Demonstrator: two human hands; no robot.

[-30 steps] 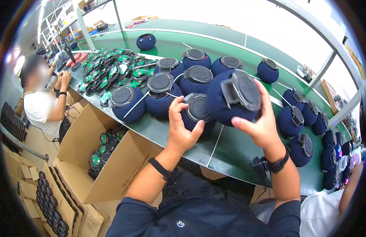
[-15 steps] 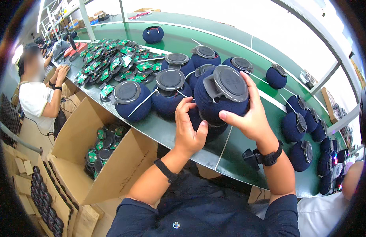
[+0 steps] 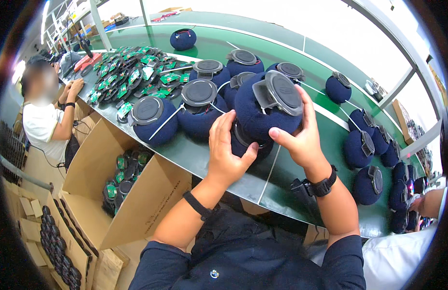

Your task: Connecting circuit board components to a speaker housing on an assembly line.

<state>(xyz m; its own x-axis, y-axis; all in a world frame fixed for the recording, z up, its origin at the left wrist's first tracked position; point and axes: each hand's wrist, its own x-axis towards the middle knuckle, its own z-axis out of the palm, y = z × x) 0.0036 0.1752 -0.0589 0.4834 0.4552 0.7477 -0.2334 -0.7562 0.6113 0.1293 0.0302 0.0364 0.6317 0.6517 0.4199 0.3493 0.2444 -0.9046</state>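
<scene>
A round navy fabric-covered speaker with a dark grey plastic base cap is tilted up in my right hand. My right fingers wrap its far right side, and the thumb presses its lower front. My left hand is cupped with fingers and thumb apart, close to the speaker's left side; whether it touches is hard to tell. Partly hidden below is another navy speaker, behind my left thumb. Several similar speakers, including one at the left, stand cap-up just beyond, some with white strips hanging from them.
A heap of black discs with green circuit boards covers the table's left. More lie in an open cardboard box below. Other navy speakers line the right side. A person sits at the left; another's hand works at the far right.
The held speaker has tipped slightly and shifted a little left and up. My left hand has come up closer against its side. A neighbour's hand has moved onto the speakers at the far right.
</scene>
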